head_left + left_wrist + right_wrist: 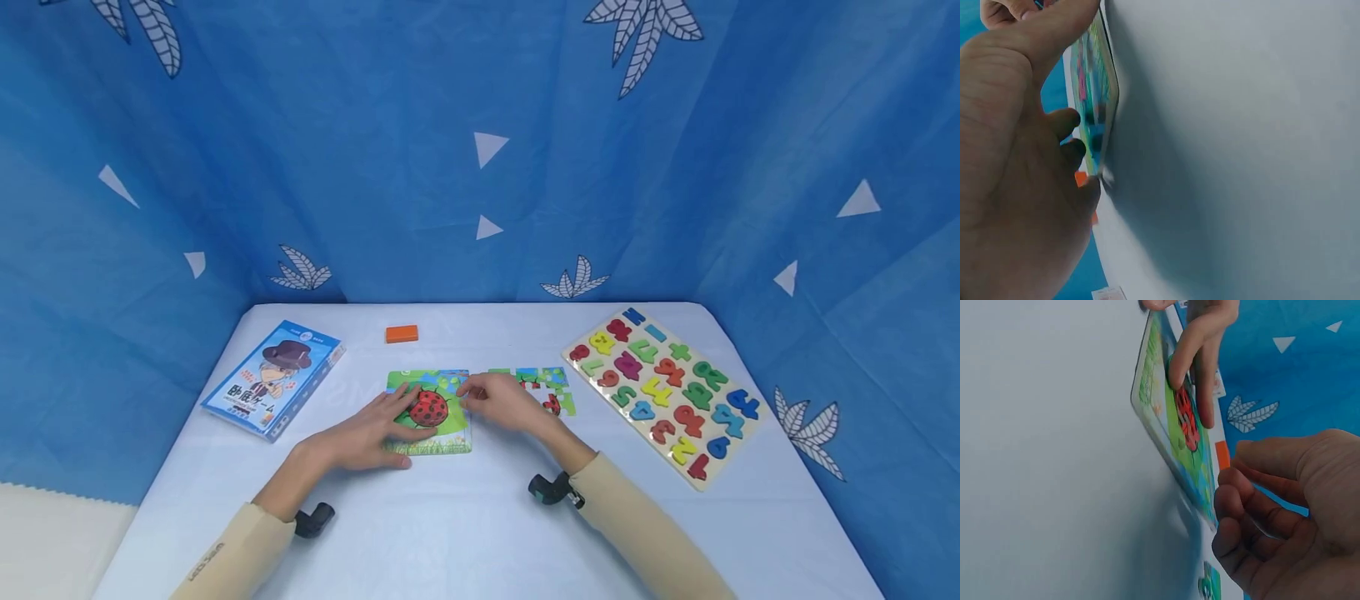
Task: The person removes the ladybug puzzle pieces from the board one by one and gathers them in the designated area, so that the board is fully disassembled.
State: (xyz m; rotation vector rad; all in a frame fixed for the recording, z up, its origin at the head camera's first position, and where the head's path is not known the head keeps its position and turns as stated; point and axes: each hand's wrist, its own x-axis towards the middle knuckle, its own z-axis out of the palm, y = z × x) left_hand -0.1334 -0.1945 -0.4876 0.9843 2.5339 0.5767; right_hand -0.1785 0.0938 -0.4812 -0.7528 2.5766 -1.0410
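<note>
A ladybug puzzle board (435, 446) lies on the table before me. My left hand (373, 435) rests over its left side, fingers extended across the green picture and thumb near the lower edge. My right hand (504, 402) is at the board's upper right edge. In the right wrist view the right hand's fingers (1229, 500) are curled and the thumb meets the index fingertip; whether a small piece sits between them is hidden. Several loose puzzle pieces (551, 377), some with ladybug parts, lie just right of the board, partly behind the right hand.
An orange block (402, 334) lies behind the board. To the left is a blue box (273, 379) with a cartoon figure in a hat. A wooden number board (663, 383) with colourful numerals lies at the right. Blue patterned cloth (420, 167) rises behind the table.
</note>
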